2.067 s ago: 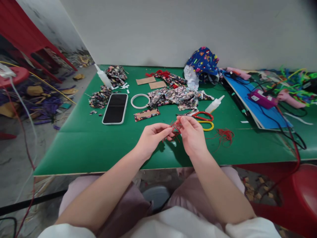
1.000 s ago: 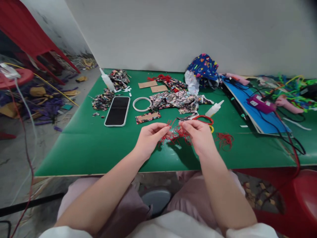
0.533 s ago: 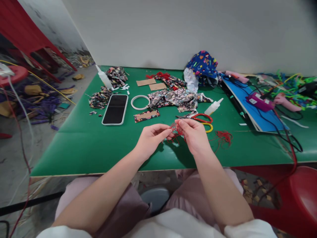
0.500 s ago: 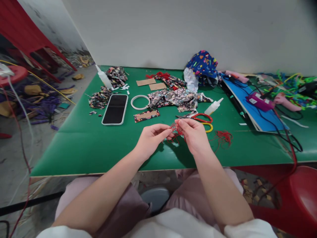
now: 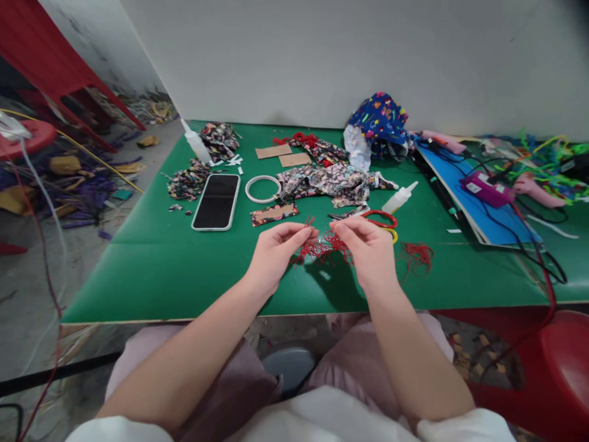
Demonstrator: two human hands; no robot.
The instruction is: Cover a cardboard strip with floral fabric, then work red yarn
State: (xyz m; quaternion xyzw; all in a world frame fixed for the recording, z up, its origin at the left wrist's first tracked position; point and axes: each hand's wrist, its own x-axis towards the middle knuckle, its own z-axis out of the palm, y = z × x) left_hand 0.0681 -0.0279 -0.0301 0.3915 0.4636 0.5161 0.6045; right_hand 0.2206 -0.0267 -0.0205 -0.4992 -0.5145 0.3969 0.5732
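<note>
Pinching red threads (image 5: 322, 248), the nearly closed left hand (image 5: 278, 248) and right hand (image 5: 365, 245) work near the table's front edge (image 5: 184, 320).

No readable text or labels

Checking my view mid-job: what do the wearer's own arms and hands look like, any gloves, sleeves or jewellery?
The left hand and right hand are both ungloved, with no ring, watch or bracelet showing. The left sleeve and right sleeve are white, plain and loose, leaving the forearms bare. No cables or markings show on either arm; the fingernails are too small to make out.
</note>
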